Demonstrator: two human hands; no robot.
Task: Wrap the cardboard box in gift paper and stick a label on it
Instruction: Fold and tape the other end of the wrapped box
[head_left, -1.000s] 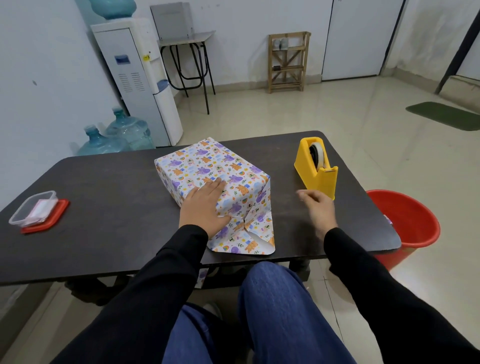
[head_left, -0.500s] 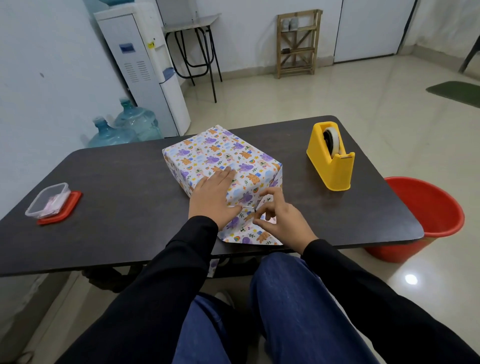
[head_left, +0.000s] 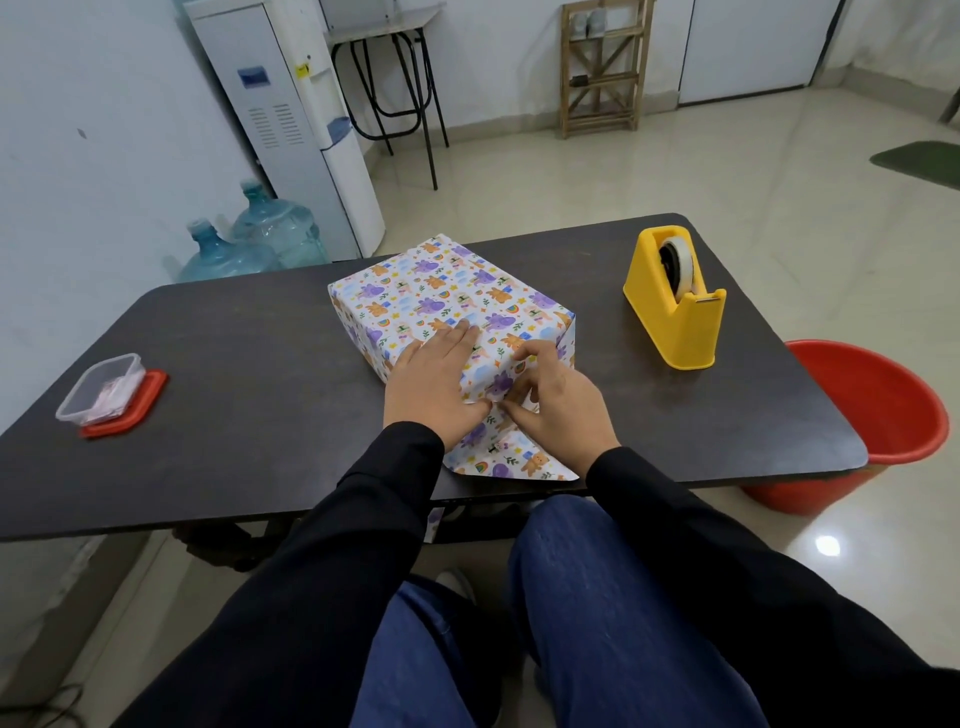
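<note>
The box (head_left: 441, 291), covered in white gift paper with purple and orange animals, lies at the middle of the dark table (head_left: 234, 364). My left hand (head_left: 434, 384) rests flat on its near top edge and holds the paper down. My right hand (head_left: 556, 405) has bent fingers, with thumb and fingertips against the folded near end, where it pinches a small clear piece of tape that barely shows. A loose triangular paper flap (head_left: 514, 465) lies on the table below both hands.
A yellow tape dispenser (head_left: 675, 306) stands to the right of the box. A clear plastic container on a red lid (head_left: 104, 389) sits at the table's left end. A red bucket (head_left: 883, 395) stands on the floor by the table's right edge.
My right hand came back from beside the tape dispenser to the near end of the box. It now presses against the fold. My left hand stayed on the box.
</note>
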